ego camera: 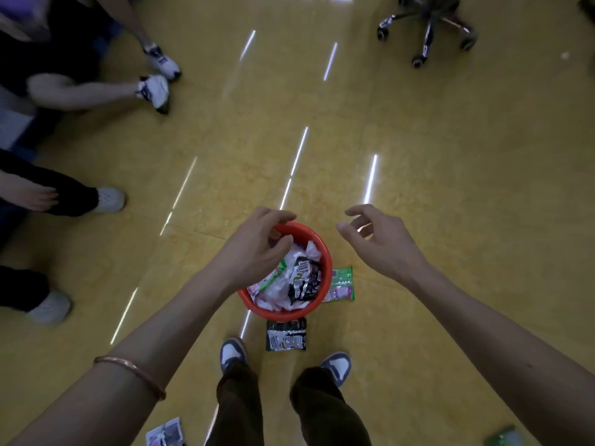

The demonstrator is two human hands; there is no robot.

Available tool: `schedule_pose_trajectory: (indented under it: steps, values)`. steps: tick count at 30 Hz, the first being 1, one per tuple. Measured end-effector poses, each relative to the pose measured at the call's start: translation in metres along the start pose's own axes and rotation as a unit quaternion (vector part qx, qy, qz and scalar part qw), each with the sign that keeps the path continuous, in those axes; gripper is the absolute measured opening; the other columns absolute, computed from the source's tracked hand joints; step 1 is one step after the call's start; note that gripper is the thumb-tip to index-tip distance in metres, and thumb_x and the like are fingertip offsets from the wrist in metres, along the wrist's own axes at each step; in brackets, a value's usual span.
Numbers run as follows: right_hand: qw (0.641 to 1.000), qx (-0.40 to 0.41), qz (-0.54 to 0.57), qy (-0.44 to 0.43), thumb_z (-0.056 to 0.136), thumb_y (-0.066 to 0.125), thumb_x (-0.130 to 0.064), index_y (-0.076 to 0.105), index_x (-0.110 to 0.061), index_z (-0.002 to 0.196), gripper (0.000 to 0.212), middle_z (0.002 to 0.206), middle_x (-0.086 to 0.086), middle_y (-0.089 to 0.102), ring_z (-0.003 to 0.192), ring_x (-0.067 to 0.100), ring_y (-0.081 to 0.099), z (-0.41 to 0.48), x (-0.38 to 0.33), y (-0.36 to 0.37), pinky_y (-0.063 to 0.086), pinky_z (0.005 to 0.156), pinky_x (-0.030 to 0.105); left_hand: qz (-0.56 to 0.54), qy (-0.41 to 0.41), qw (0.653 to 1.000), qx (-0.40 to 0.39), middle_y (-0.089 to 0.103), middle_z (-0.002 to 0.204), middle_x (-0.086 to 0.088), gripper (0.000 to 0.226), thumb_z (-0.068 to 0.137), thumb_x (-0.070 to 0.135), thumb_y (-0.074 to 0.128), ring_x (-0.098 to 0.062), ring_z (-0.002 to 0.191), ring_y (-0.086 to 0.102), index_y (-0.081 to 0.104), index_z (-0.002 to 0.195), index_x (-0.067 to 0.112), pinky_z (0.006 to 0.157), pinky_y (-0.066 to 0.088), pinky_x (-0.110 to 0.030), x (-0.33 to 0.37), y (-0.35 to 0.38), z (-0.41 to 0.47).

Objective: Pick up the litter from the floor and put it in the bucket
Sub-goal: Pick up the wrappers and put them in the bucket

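A red bucket [325, 278] stands on the yellow floor just ahead of my feet, filled with white crumpled paper and black and green wrappers. My left hand [254, 246] hovers over the bucket's left rim, fingers loosely curled, holding nothing that I can see. My right hand [383, 239] hangs in the air to the right of the bucket, fingers relaxed and empty. A black wrapper [286, 336] lies on the floor against the bucket's near side. A green and pink wrapper [343, 284] lies flat at its right side.
More litter lies at the bottom edge: a printed paper [165, 434] at left, a green packet [504, 441] at right. Seated people's legs and shoes [109, 199] line the left side. An office chair base [428, 30] stands at the far right.
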State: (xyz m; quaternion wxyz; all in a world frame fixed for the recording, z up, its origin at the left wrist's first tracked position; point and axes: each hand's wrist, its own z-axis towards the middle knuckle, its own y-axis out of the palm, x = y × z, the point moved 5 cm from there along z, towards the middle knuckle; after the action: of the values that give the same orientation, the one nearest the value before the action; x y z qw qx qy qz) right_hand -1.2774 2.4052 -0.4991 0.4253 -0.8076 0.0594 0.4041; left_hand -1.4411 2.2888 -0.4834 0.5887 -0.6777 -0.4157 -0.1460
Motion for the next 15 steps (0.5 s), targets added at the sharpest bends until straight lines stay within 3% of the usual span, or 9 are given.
schedule_pose_trajectory:
  steps: [4,8,12,15]
  values:
    - [0.998,-0.024,0.001,-0.057,0.090,0.053,-0.048,0.054,-0.023,0.123,0.042,0.097,-0.011,0.062,0.087,0.008,0.061,-0.028,-0.052,-0.003,0.052,0.078,0.031,0.005,-0.031,0.998,0.047,0.048,0.116,0.007,0.033,0.092,0.025,0.054,-0.005,0.096,0.058,0.054,0.125,0.022,0.080,0.046,-0.017,0.008,-0.041,-0.054]
    - [0.991,-0.068,-0.012,-0.111,0.089,0.054,-0.048,0.051,-0.024,0.127,0.045,0.096,-0.014,0.059,0.090,0.008,0.060,-0.062,-0.101,0.015,0.052,0.077,0.029,0.019,-0.060,0.996,0.070,0.058,0.111,0.006,0.032,0.092,0.029,0.052,-0.004,0.092,0.058,0.054,0.124,0.023,0.082,0.050,-0.028,0.006,-0.080,-0.121]
    - [0.977,-0.116,-0.054,-0.169,0.088,0.054,-0.050,0.050,-0.024,0.129,0.049,0.100,-0.010,0.061,0.093,0.009,0.060,-0.101,-0.148,0.048,0.053,0.081,0.033,0.019,-0.104,0.990,0.096,0.060,0.104,0.011,0.031,0.094,0.027,0.051,-0.002,0.092,0.057,0.053,0.125,0.024,0.085,0.050,-0.029,-0.007,-0.117,-0.207]
    - [0.964,-0.144,-0.074,-0.213,0.089,0.054,-0.049,0.049,-0.024,0.129,0.049,0.104,-0.007,0.062,0.091,0.008,0.060,-0.139,-0.187,0.079,0.046,0.075,0.024,0.014,-0.130,0.978,0.161,0.059,0.107,0.010,0.031,0.094,0.029,0.051,-0.004,0.095,0.057,0.053,0.124,0.025,0.088,0.049,-0.030,-0.026,-0.142,-0.292]
